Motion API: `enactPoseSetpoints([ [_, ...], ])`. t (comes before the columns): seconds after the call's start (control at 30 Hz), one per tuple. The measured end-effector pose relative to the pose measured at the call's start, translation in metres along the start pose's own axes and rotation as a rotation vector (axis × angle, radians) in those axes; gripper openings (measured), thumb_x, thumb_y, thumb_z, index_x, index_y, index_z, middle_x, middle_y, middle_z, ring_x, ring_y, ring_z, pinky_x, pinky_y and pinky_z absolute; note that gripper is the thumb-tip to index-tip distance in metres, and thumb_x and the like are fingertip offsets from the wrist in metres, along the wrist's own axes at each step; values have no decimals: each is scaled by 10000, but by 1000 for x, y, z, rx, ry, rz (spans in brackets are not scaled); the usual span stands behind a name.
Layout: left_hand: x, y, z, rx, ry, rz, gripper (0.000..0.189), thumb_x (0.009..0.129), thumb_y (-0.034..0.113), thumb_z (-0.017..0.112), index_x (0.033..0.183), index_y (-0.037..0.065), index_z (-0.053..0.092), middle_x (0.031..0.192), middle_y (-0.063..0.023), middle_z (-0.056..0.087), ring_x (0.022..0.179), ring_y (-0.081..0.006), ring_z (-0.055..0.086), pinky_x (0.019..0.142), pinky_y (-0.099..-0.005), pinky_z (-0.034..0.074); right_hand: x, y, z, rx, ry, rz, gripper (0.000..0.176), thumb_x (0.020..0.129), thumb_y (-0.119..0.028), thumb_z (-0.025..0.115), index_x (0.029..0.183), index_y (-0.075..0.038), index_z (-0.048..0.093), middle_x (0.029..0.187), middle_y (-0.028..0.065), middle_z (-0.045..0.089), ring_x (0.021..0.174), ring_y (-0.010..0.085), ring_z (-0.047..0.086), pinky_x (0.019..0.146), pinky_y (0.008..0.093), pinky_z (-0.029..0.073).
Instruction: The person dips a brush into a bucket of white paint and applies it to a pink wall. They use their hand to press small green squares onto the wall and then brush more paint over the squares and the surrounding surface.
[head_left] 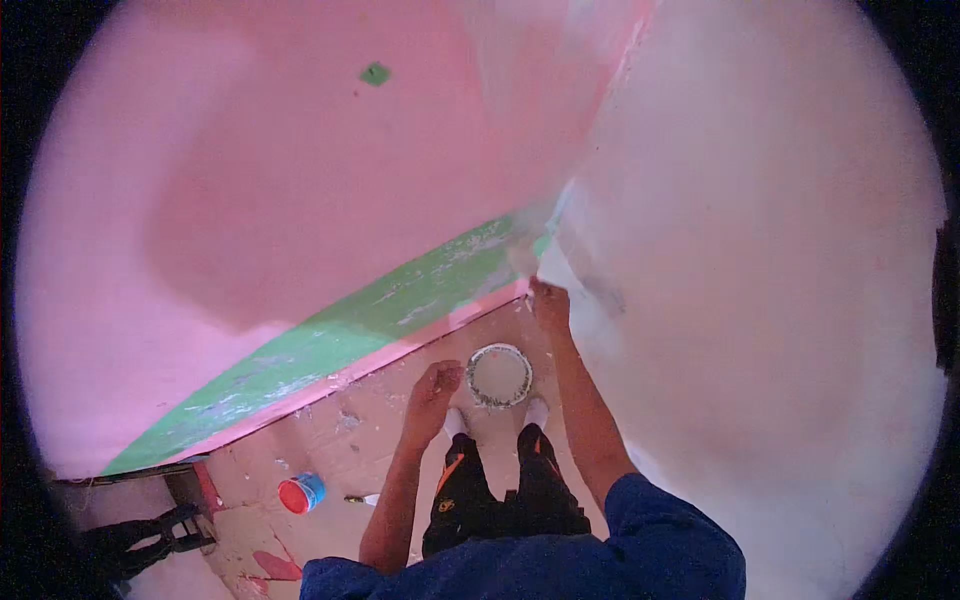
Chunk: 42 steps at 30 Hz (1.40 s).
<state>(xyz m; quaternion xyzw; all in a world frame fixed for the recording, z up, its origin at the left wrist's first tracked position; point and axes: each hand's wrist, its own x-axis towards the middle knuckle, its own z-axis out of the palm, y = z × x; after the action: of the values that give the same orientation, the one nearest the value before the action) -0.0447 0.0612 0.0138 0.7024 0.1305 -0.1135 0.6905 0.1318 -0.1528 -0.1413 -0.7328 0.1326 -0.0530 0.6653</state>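
At the wall corner, my right hand (548,303) is closed around the handle of what looks like a paintbrush (522,258), its light head smeared by motion against the wall. A pale wet-looking strip runs up the corner above it. My left hand (437,382) hangs loosely open, fingers slightly bent, with nothing visible in it. Just right of that hand, a round bucket (472,378) with a white-crusted rim stands on the floor by my feet. Its contents look pale.
The pink wall (300,150) has a green band (330,345) low down; a whitish wall (760,300) rises on the right. On the floor lie a small blue bucket with red inside (303,492) and a scraper-like tool (362,499). Dark legs (135,540) show at lower left.
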Motion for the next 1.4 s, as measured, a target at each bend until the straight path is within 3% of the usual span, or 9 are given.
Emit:
enactPoseSetpoints([
  [0.07,2,-22,-3,63,-29,-20,223,902,113,531,1105,22,528,1025,-73,609,993,-156,562,876,-293,435,0,68,-7,-575,-24,-224,217,864,-191,577,688,-66,592,539,-14,489,400,95,409,389,258,330],
  [0.13,6,-30,-2,113,-59,-31,220,902,107,534,1107,24,526,1029,-80,609,1000,-158,564,872,-293,437,14,27,-7,35,-106,143,149,845,-157,546,746,-73,622,545,6,511,416,98,427,387,261,338],
  [0.17,6,-28,-1,128,-56,-49,219,906,107,531,1109,26,524,1027,-80,609,992,-159,566,868,-295,439,-21,-118,-14,82,11,208,132,846,-131,521,829,-86,644,542,12,514,411,80,418,366,251,309],
  [0.33,13,-31,-2,144,-92,-47,210,910,100,523,1105,23,524,1021,-79,609,980,-164,573,864,-297,442,-36,-213,-21,326,-4,101,243,875,-289,606,817,-58,652,550,-22,501,402,34,374,353,211,253],
  [0.43,31,-48,-5,76,-115,23,216,910,104,524,1108,17,521,1013,-77,612,970,-164,579,862,-294,443,-19,-96,17,132,49,-32,270,891,-286,593,718,-79,614,540,-47,463,416,30,348,374,206,268],
  [0.53,49,-87,-4,125,-118,-97,221,907,108,531,1107,15,519,1014,-72,614,967,-155,579,859,-290,446,-29,99,8,-575,-67,-17,386,837,-381,598,876,-3,661,700,170,655,646,277,637,607,384,473],
  [0.73,92,-303,-21,523,-238,-34,309,883,174,542,1129,-9,499,1087,-183,578,1018,-321,563,910,-358,427,-149,303,-31,-923,-403,284,374,855,-352,495,914,-21,658,910,237,625,844,409,602,795,490,467],
  [0.97,69,-491,-11,765,-212,-348,635,802,253,607,1285,-69,351,1256,-301,425,1229,-388,380,1047,-397,295,-180,402,7,-1287,-627,247,204,792,-201,521,784,-54,661,909,149,636,800,302,637,714,403,519],
  [1.4,70,-417,-24,503,-334,-462,339,885,207,547,1148,0,490,1060,-182,615,1010,-281,604,852,-374,488,-197,429,-18,-1234,-577,167,203,804,-165,557,917,-23,649,776,119,641,735,267,635,633,368,507],
])
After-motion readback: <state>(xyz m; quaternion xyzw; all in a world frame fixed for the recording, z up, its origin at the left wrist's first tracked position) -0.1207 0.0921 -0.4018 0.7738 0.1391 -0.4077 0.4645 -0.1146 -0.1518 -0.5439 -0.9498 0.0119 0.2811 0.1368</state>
